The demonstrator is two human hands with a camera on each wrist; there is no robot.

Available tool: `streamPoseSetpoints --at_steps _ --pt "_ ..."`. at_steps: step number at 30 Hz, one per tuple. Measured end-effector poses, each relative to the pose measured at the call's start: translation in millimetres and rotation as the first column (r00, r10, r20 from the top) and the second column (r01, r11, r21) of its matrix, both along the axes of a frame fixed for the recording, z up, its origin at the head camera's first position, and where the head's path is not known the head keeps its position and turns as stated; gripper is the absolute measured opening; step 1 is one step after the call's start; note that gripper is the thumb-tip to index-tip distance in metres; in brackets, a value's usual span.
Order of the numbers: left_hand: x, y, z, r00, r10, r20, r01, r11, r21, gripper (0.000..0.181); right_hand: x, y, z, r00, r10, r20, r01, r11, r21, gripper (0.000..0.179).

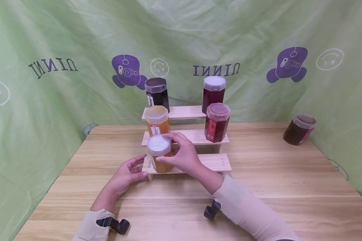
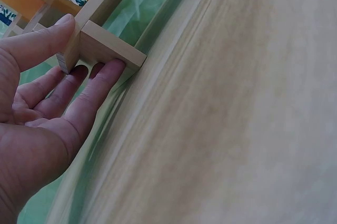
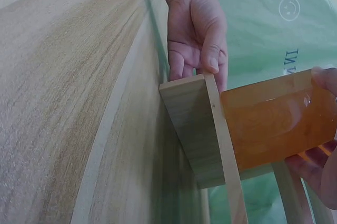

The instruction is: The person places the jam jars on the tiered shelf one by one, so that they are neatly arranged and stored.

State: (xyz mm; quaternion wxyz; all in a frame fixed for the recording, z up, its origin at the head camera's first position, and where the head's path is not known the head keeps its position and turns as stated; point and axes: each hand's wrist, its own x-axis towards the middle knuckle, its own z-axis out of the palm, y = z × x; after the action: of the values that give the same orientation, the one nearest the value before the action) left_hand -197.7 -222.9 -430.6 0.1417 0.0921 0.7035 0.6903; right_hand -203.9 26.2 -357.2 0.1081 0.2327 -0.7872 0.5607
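Observation:
On the left end of the lowest step of a wooden tiered stand (image 1: 212,162) sits a jar of orange contents with a whitish lid (image 1: 159,147). My right hand (image 1: 184,155) grips this jar near its top, thumb in front and fingers round the far side. In the right wrist view the orange jar (image 3: 279,121) stands with its base at the step. My left hand (image 1: 125,175) holds the stand's lower left corner. The left wrist view shows the thumb on the step's edge and fingers against the support leg (image 2: 110,45).
Another orange jar (image 1: 157,117) and a red jar (image 1: 217,124) occupy the middle step. A dark jar (image 1: 156,92) and a deep red jar (image 1: 213,93) stand on the top step. One more dark jar (image 1: 299,130) is at the table's right. A green curtain (image 1: 181,40) hangs behind.

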Motion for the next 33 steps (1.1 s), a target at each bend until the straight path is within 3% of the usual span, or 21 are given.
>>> streamPoseSetpoints --at_steps 7,13,21,33 --pt "1.4 -0.4 0.8 1.0 0.003 0.006 -0.003 1.0 -0.006 0.08 1.9 2.0 -0.9 0.999 0.029 0.03 -0.029 1.0 0.009 0.073" --pt "2.0 0.3 1.0 1.0 0.001 0.006 -0.001 1.0 0.003 0.08 5.5 7.9 -4.2 0.997 0.066 0.045 -0.062 0.996 -0.071 0.072" --pt "0.9 0.0 0.5 1.0 0.001 0.002 -0.001 1.0 0.001 0.08 10.2 19.1 -5.5 1.0 0.008 0.027 -0.005 0.992 -0.126 0.044" --pt "-0.2 -0.3 -0.9 1.0 -0.006 0.005 0.006 1.0 0.017 0.08 16.3 45.1 -6.6 1.0 -0.018 -0.021 0.016 0.993 -0.114 0.028"
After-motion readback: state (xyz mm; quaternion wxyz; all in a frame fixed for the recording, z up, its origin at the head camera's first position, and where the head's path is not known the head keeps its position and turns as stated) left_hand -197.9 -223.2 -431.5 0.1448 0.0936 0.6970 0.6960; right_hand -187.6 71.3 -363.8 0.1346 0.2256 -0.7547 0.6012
